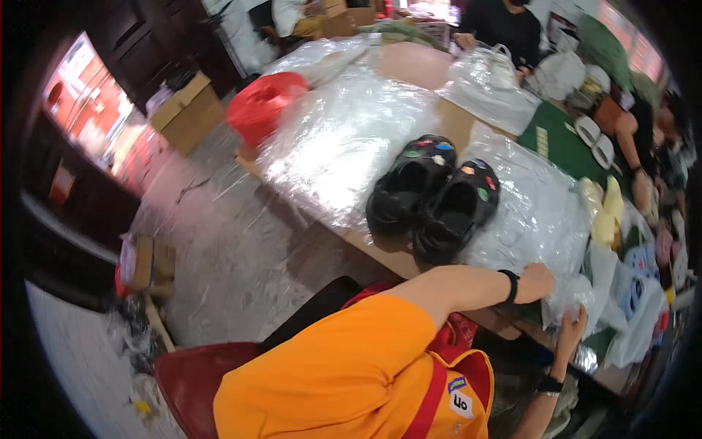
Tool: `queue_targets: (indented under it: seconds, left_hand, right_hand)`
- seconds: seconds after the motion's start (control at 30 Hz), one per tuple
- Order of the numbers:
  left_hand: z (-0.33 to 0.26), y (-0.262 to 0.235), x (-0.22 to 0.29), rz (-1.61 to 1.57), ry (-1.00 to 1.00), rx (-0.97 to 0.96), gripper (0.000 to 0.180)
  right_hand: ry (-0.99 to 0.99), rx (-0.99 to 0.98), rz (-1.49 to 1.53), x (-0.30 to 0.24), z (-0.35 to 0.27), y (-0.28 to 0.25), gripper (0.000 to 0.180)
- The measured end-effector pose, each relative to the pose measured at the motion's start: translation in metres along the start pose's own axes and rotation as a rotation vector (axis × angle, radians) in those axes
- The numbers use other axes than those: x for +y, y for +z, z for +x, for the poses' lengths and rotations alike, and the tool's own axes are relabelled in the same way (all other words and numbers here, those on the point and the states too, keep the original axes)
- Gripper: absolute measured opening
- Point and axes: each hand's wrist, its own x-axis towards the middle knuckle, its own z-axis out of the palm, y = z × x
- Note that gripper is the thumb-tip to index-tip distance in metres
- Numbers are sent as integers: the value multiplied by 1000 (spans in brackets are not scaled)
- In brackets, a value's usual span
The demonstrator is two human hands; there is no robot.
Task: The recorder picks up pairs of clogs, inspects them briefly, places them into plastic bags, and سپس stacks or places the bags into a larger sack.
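Both of my hands are at the near right edge of the table, at a crumpled clear plastic bag (570, 296). My left hand (535, 284), with a black band at its wrist, is closed at the bag's left side. Below it my right hand (572, 331), wearing a dark watch, has its fingers curled against the bag's near side. A pair of black clogs (457, 219) with colourful charms stands to the left of my hands, on clear plastic sheets (526, 208) spread over the table.
A red roll of plastic twine (267, 106) sits at the table's left edge. Beyond the clogs lies a stack of clear bags (351, 139). Bagged blue shoes (643, 278), yellow shoes (605, 212) and white slippers (596, 143) crowd the right. A person in black (504, 33) stands opposite.
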Motion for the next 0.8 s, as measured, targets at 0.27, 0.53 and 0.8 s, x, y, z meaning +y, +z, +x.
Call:
queue_targets:
  seconds: [0.27,0.53,0.8]
  left_hand:
    - [-10,-75,-39,-544,-385,541,19]
    - [-51,-74,16,-136,67,-73,63]
    - [-45,-46,0,-59,73,-245,79]
  right_hand:
    - [-53,49,-156,-34,-4,6,39]
    - [-114,-379,-364,-12,8,44,33]
    - [-39,85,79,-34,4,-11,39]
